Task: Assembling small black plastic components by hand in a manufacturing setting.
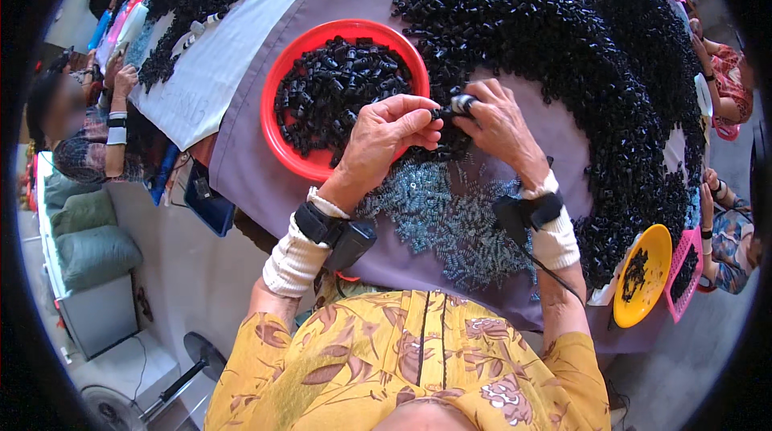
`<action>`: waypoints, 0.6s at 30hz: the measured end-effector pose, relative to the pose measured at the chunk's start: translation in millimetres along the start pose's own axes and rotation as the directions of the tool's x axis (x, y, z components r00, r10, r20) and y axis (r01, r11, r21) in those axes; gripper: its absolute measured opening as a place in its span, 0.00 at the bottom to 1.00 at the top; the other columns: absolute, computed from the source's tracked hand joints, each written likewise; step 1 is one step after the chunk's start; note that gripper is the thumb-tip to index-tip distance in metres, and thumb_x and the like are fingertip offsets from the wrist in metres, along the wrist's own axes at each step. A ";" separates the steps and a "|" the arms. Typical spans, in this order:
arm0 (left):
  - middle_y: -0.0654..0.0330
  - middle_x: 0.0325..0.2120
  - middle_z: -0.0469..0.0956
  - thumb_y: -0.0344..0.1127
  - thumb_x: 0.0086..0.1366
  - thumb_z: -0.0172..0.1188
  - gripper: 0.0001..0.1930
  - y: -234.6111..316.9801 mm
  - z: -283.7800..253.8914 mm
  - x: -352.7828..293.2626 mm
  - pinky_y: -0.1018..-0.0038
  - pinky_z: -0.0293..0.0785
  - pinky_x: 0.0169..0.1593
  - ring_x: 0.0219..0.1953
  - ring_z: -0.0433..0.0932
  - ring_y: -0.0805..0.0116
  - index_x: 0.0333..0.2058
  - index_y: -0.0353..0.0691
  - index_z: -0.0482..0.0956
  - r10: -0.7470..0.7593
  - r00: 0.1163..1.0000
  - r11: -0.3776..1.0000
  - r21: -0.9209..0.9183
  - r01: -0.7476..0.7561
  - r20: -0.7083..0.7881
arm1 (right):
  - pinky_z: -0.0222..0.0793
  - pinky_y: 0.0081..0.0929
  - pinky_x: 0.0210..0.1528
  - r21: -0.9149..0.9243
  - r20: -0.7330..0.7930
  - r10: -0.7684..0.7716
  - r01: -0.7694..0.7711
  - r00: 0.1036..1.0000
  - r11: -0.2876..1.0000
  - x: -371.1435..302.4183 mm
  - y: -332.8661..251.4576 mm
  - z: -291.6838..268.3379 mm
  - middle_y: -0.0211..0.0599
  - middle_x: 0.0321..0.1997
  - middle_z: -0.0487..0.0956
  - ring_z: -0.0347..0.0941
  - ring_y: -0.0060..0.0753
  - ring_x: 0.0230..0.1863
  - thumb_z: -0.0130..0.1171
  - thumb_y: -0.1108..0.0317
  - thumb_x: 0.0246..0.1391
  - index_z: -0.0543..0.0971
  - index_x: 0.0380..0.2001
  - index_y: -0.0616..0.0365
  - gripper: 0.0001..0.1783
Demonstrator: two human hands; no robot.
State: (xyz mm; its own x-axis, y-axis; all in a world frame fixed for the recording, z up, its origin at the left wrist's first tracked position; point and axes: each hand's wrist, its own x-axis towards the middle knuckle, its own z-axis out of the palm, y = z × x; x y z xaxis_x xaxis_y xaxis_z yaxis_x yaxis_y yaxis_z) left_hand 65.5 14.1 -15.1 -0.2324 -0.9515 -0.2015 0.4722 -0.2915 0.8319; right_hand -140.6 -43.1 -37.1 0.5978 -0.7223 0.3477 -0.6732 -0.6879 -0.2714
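My left hand (394, 132) pinches a small black plastic part (437, 114) between thumb and fingertips, over the right rim of a red basin (271, 113). Close beside it, my right hand (500, 127) is closed on a small black piece with a pale, shiny band (461, 104); motion blurs its detail. The two pieces nearly meet, and I cannot tell whether they are joined. The basin holds many similar black parts (342, 85). Below my hands lies a spread of tiny bluish, spring-like pieces (450, 218) on the grey-purple cloth (249, 141).
A large heap of black parts (547, 21) curves round the far and right sides. A yellow basin (655, 270) and a pink basket (683, 274) stand at the right edge. Other people work at left and right. A blue bin (207, 202) sits off the table's left side.
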 end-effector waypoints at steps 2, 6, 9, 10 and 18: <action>0.54 0.31 0.78 0.31 0.63 0.54 0.11 1.0 1.7 2.1 0.72 0.78 0.38 0.31 0.79 0.69 0.42 0.31 0.74 -0.012 1.000 1.000 0.006 0.012 -0.001 | 0.61 0.37 0.49 0.061 0.177 0.059 -0.070 0.982 0.996 -13.9 4.0 -19.2 0.39 0.44 0.73 0.65 0.40 0.49 0.63 0.61 0.40 0.79 0.24 0.61 0.13; 0.54 0.31 0.78 0.31 0.63 0.54 0.11 -3.4 1.7 1.5 0.72 0.78 0.38 0.32 0.79 0.69 0.42 0.32 0.74 -0.030 0.999 1.000 0.005 0.030 0.024 | 0.65 0.35 0.47 0.177 -0.028 0.270 -0.261 0.962 0.949 -35.6 18.7 -49.9 0.42 0.42 0.76 0.69 0.44 0.46 0.64 0.67 0.42 0.79 0.27 0.65 0.11; 0.54 0.31 0.79 0.31 0.63 0.54 0.11 -3.9 8.1 2.9 0.72 0.78 0.38 0.32 0.79 0.69 0.42 0.32 0.74 -0.031 0.998 0.999 0.019 0.031 0.046 | 0.67 0.35 0.42 0.122 -0.011 0.350 -0.346 0.937 0.930 -51.8 32.7 -57.7 0.41 0.36 0.77 0.71 0.42 0.40 0.63 0.69 0.44 0.79 0.27 0.65 0.09; 0.54 0.31 0.79 0.31 0.63 0.54 0.11 -4.6 9.5 3.9 0.72 0.78 0.38 0.32 0.79 0.69 0.42 0.32 0.74 -0.033 0.998 0.999 0.020 0.032 0.050 | 0.67 0.35 0.40 0.102 0.024 0.407 -0.407 0.913 0.908 -55.7 33.4 -58.9 0.40 0.34 0.77 0.71 0.41 0.38 0.62 0.69 0.44 0.79 0.27 0.64 0.09; 0.54 0.32 0.78 0.32 0.64 0.53 0.12 -4.3 14.6 6.0 0.72 0.77 0.39 0.32 0.79 0.68 0.44 0.33 0.73 -0.046 0.997 0.998 -0.031 0.047 0.058 | 0.64 0.36 0.34 0.131 0.010 0.325 -0.324 0.946 0.937 -51.7 33.7 -40.6 0.43 0.28 0.73 0.69 0.45 0.33 0.61 0.70 0.44 0.77 0.25 0.65 0.08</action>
State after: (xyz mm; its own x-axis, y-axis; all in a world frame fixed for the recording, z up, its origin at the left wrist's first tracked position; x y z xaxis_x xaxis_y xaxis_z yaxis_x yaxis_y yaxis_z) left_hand 49.6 11.1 -12.3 -0.3027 -0.9300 -0.2088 0.4872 -0.3392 0.8047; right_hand -211.8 -26.0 -27.8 0.3507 -0.9073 0.2318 -0.7675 -0.4204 -0.4840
